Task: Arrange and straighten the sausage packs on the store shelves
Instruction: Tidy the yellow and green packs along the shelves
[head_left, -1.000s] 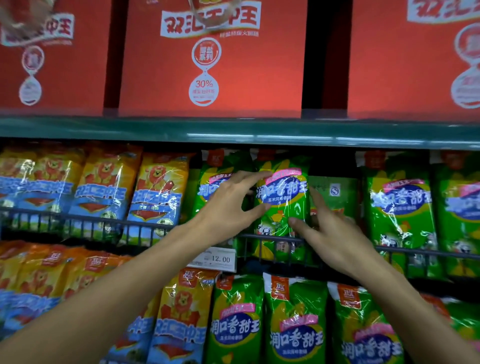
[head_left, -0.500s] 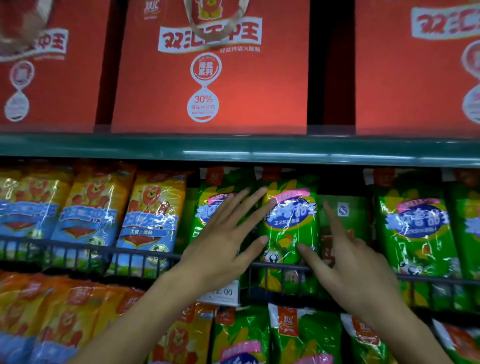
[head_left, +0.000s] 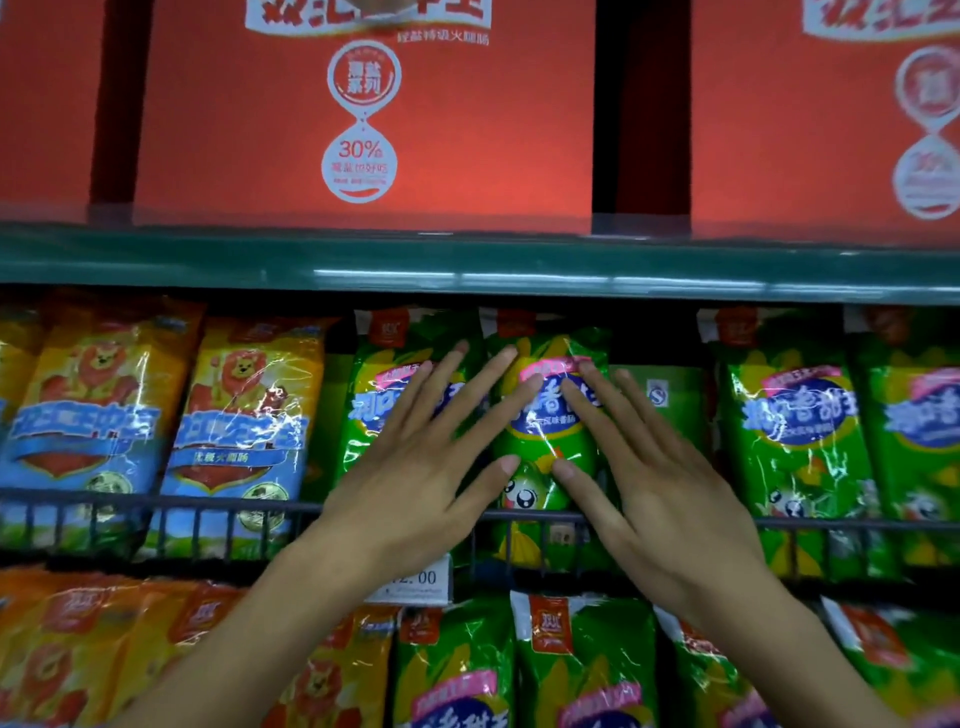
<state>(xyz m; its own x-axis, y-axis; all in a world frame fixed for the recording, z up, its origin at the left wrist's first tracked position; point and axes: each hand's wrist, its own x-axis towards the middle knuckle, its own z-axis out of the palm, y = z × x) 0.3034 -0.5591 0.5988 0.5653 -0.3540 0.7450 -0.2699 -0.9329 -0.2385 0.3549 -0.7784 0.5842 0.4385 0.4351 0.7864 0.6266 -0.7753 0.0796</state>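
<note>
Green sausage packs stand in a row on the middle shelf behind a black wire rail. My left hand lies flat with straight, spread fingers across one green pack and the left edge of the centre green pack. My right hand presses flat on the right side of that centre pack, fingers straight. Behind it a plainer green pack shows its back face. Orange and blue lion packs fill the left of the shelf.
Large red gift boxes stand on the green top shelf. More green packs sit to the right. The lower shelf holds orange packs and green packs. A white price tag hangs on the rail.
Both hands have moved up and closed in on the centre green pack, the right hand sliding left onto its face. The view has tilted down and drawn closer.
</note>
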